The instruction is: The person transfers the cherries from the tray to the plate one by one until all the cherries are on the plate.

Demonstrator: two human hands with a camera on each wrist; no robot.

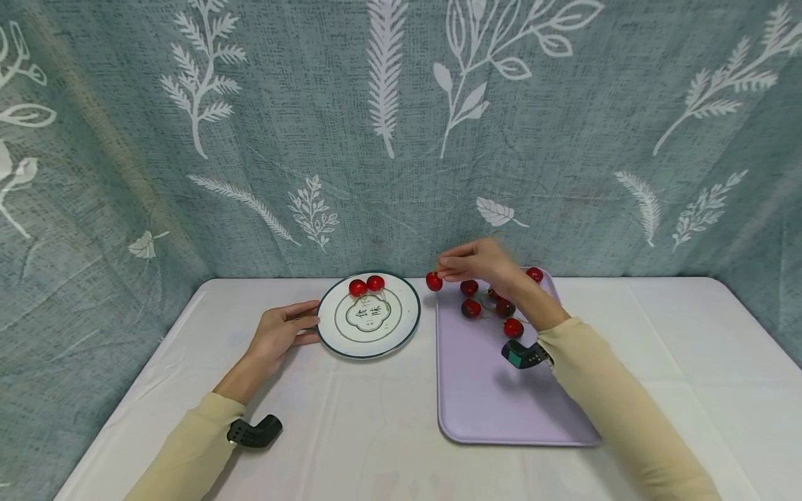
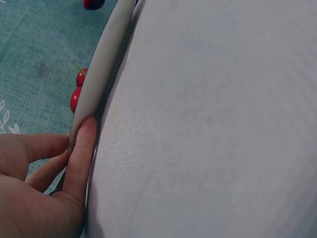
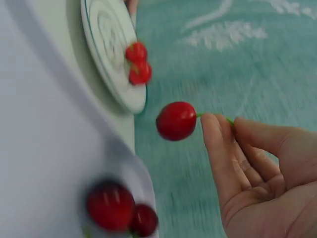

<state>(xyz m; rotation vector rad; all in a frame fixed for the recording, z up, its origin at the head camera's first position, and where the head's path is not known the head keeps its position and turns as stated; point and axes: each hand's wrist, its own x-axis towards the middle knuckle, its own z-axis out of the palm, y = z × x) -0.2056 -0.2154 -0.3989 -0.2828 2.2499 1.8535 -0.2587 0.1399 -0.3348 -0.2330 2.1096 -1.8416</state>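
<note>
In the head view my right hand (image 1: 479, 264) pinches a red cherry (image 1: 434, 281) by its green stem, over the left edge of the purple tray (image 1: 476, 410). The right wrist view has this cherry (image 3: 177, 121) dangling from the fingertips. My left hand (image 1: 278, 334) grips the left rim of a white plate (image 1: 401, 327) with a dark rim. From the left wrist, the hand (image 2: 54, 183) is seen with its digits at the plate's edge (image 2: 101, 64). Two cherries (image 1: 366, 285) lie on the far part of the plate.
Several dark red cherries (image 1: 471, 308) with stems lie in the far half of the tray, partly hidden by the right forearm. A white cloth (image 1: 351, 431) covers the table. Behind it hangs a green curtain (image 1: 401, 209) with white leaf prints.
</note>
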